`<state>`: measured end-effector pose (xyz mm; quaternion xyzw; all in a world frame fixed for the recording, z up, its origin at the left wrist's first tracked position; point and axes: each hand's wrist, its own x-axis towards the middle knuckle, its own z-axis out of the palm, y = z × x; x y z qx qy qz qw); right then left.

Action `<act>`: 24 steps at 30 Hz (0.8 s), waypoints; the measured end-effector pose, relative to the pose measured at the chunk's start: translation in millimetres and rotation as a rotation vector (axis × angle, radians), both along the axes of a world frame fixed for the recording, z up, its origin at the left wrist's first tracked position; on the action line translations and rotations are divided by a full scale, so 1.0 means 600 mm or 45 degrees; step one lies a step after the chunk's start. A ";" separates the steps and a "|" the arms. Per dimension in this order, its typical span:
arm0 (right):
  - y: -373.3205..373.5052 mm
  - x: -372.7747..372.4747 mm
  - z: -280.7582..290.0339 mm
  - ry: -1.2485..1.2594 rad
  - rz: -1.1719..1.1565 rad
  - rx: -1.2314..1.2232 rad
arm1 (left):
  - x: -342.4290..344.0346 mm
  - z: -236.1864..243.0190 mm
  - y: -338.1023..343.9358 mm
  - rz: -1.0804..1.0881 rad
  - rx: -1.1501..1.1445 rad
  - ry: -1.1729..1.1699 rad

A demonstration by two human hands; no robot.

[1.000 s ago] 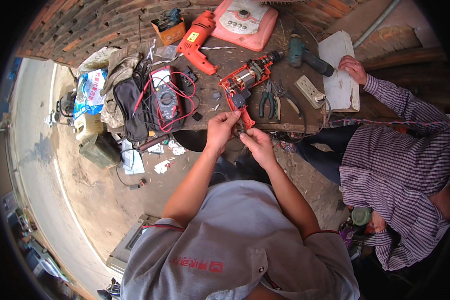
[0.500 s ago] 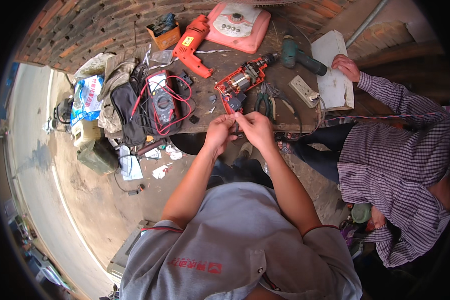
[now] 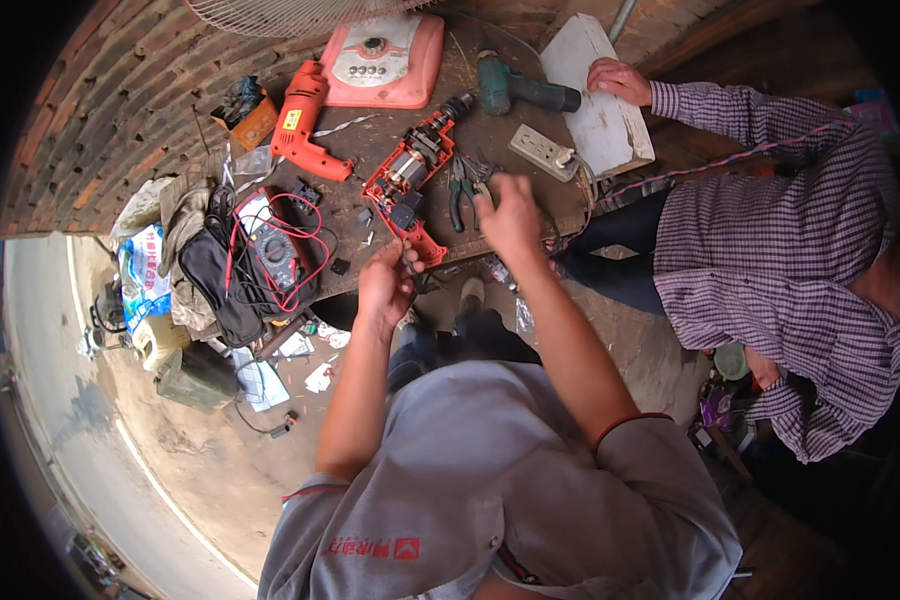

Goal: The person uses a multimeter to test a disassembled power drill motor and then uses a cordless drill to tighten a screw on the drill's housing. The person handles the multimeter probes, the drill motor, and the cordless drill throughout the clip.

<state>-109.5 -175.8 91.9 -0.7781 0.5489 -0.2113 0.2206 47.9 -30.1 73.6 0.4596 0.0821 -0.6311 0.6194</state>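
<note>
Beyond the left hand (image 3: 382, 284), pinching a cord (image 3: 411, 268), the drill (image 3: 408, 170) lies opened, not yet closed up, while the right hand (image 3: 512, 218) blurs beside pliers (image 3: 456, 203), its grip impossible to tell.

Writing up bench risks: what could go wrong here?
Opened orange drill sits at the table edge; the left hand, pinching a dark piece near its handle, might drag it off.
Small loose parts beside it could get swept away.
The blurred right hand could knock the nearby pliers.
</note>
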 end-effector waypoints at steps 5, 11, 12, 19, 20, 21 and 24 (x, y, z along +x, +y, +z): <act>-0.076 -0.077 -0.040 0.514 0.052 0.027 | 0.018 -0.008 -0.006 0.023 -0.059 0.300; -0.015 -0.168 0.019 0.189 -0.293 0.184 | 0.030 0.005 -0.003 0.019 -0.121 0.470; 0.012 -0.204 0.038 0.084 -0.404 0.170 | 0.041 -0.009 0.005 -0.006 -0.217 0.543; 0.233 -0.624 0.183 -0.945 -1.351 -0.302 | 0.078 -0.045 0.012 -0.088 -0.232 0.656; 0.261 -0.663 0.208 -1.091 -1.473 -0.404 | 0.081 -0.044 0.010 -0.089 -0.176 0.590; 0.297 -0.733 0.221 -1.274 -1.502 -0.421 | 0.086 -0.054 0.011 -0.136 -0.229 0.582; 0.405 -0.871 0.274 -1.549 -1.651 -0.437 | 0.092 -0.065 0.009 -0.185 -0.203 0.573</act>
